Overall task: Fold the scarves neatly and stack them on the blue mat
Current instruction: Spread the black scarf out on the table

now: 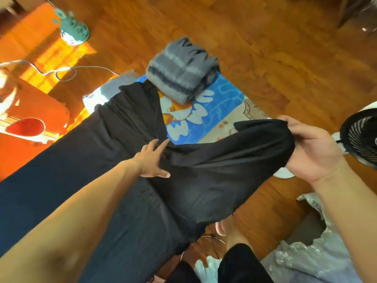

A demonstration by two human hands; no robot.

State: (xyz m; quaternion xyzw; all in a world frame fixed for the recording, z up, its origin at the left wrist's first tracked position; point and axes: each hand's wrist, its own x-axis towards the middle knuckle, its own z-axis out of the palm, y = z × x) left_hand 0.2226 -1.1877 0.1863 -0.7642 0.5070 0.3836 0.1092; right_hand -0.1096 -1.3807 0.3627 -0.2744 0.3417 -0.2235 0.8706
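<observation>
Head view, looking down at warm reddish wood floor (244,37), glossy and grained. Black scarf (214,180), thin, matte, softly creased, spread long from the near left up toward the middle, one end lifted off to the right. Left hand (152,158) laid flat on the cloth at its fold, fingers straight and spread, pressing, gripping nothing. Right hand (312,148) at the right, fingers curled round the bunched end of the black scarf, holding it raised. Blue mat (224,103) just beyond, rectangular, printed with pale flower shapes, its left edge covered by the black cloth. Grey scarf (179,72), fuzzy knit with lighter stripes, folded into a thick block on the mat's far end. Black fan grille (361,137) at the right edge. Pale lace fabric (318,252), near right.
</observation>
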